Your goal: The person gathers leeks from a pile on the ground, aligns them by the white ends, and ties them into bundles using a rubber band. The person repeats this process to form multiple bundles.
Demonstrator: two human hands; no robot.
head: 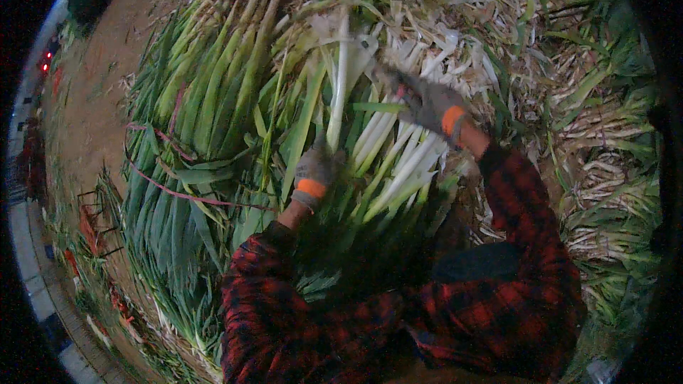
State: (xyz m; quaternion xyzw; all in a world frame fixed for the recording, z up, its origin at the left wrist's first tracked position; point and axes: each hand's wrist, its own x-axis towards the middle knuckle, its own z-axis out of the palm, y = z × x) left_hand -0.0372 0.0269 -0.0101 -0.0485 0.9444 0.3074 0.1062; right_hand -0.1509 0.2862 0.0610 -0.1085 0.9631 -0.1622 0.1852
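Observation:
My left hand (316,170), in a grey glove with an orange cuff band, is closed around the green part of a scallion-like stalk (339,90), whose white end points away from me. To its right is my right hand (427,101), gloved alike and blurred, above a row of peeled white stalks (400,165). Its fingers are partly hidden, and whether they hold anything is unclear. A large bundle of unpeeled green stalks (229,74) lies to the left, with a pink tie (176,192) across its leaves.
Peeled skins and leaf scraps (443,48) cover the ground beyond my right hand. More bundled stalks (597,176) line the right side. Bare soil (101,85) shows at the left, with scattered leaves and a dark frame-like object (96,224) on it.

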